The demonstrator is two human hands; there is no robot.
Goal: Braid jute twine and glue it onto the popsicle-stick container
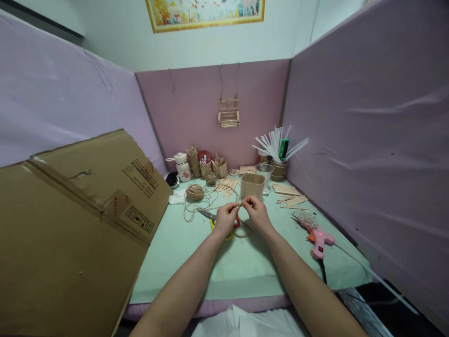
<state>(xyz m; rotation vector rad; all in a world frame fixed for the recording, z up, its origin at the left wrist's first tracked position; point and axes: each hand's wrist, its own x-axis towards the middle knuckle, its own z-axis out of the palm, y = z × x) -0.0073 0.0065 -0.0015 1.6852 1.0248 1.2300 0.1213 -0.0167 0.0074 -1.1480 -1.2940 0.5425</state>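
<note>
My left hand and my right hand meet above the middle of the table, thumbs and fingertips pinched close together. Both are closed on jute twine, whose loose end curls on the cloth below them. Partly hidden under my left hand, scissors lie on the table, with yellow and orange-red handles showing. Just behind my right hand stands a brown open-topped holder. A ball of twine sits farther left, with loose strands trailing toward my hands.
At right lies a pink glue gun with a cord and a long glue stick. Wooden craft sticks lie behind it. A large cardboard sheet leans over the left side. Glue sticks fill a pot at the back.
</note>
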